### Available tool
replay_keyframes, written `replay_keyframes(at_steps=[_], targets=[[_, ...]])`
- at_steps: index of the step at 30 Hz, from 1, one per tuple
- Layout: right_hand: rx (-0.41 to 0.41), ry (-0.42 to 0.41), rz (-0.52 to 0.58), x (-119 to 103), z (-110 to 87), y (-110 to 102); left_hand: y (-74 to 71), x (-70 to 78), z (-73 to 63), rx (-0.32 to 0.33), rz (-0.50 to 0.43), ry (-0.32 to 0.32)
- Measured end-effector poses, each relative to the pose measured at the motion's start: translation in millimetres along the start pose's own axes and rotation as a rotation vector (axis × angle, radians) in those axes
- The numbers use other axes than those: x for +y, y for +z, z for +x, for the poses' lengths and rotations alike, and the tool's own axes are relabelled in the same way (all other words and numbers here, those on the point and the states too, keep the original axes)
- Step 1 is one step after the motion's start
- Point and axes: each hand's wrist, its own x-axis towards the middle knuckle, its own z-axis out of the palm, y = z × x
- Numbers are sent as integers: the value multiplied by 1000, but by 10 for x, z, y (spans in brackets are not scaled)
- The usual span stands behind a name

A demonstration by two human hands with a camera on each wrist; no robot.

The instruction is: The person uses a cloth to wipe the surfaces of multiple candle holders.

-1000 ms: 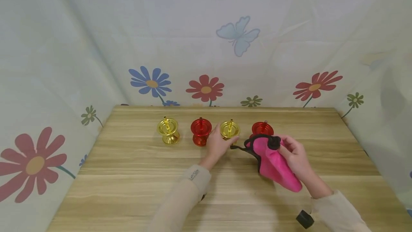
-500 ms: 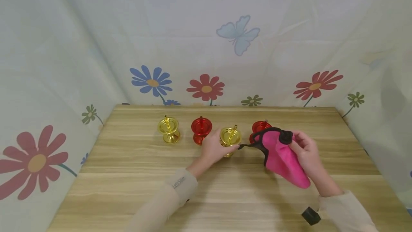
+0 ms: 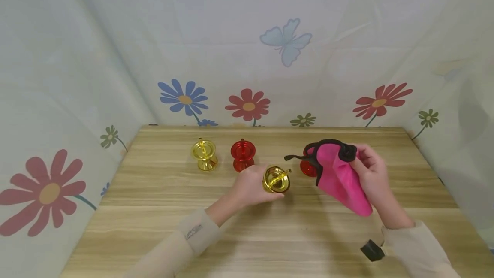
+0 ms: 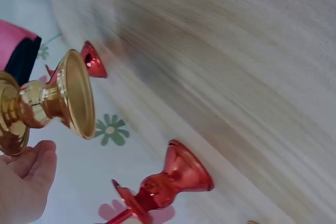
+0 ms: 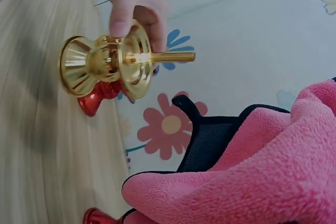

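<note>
My left hand (image 3: 252,187) grips a shiny gold candle holder (image 3: 276,180) around its upper part, thumb on the near side. The holder is off the table and tilted, its spike leaning to the right. Its flared base (image 4: 79,95) hangs free of the tabletop in the left wrist view. In my right hand (image 3: 372,177) is a pink fuzzy cloth (image 3: 339,175) with black edging and a dangling loop, pinched by its gathered top corner. The cloth is close to the gold holder but apart from it. Behind the cloth, a red candle holder (image 3: 308,169) is partly hidden.
Another gold candle holder (image 3: 204,153) and a red one (image 3: 243,154) stand upright at the back left of the wooden table (image 3: 162,200). A flower-printed curtain (image 3: 216,55) rises behind the table and at both sides. A small black block (image 3: 372,250) is by the right sleeve.
My left hand has lifted the gold candle holder out of the row, bringing it nearer and tilting it. My right hand has moved slightly right and up with the cloth.
</note>
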Motion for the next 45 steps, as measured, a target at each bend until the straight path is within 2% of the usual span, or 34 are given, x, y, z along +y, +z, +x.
replay_keyframes(at_steps=[2,5,8,10,18,22,25,30,33,36,41,45], targets=[[21,-12,32,-41,12,28,-27,42,-23,-37,12,17],[2,-61,92,-92,3,78,-57,113,-48,-96,56,33],[-74,-151,138,-107,-33,153,-92,195,-59,-131,105,54],[-140,-214,141,-99,-72,214,-110,244,-56,-132,128,74],[-429,-369,-89,-56,-243,364,-187,349,-23,-102,134,85],[-521,-423,-219,-18,-284,386,-241,358,-20,-76,168,110],[-587,-398,-301,0,-310,383,-292,359,-27,-60,210,129],[-706,-302,-308,23,-337,372,-359,358,-46,-35,292,172],[-706,-264,-304,30,-353,382,-379,358,-59,-6,338,213],[-663,-320,-332,49,-364,413,-385,357,-72,37,382,252],[-557,-563,-478,115,-356,490,-405,362,-88,93,422,295],[-491,-684,-590,139,-347,533,-422,367,-94,120,435,320]])
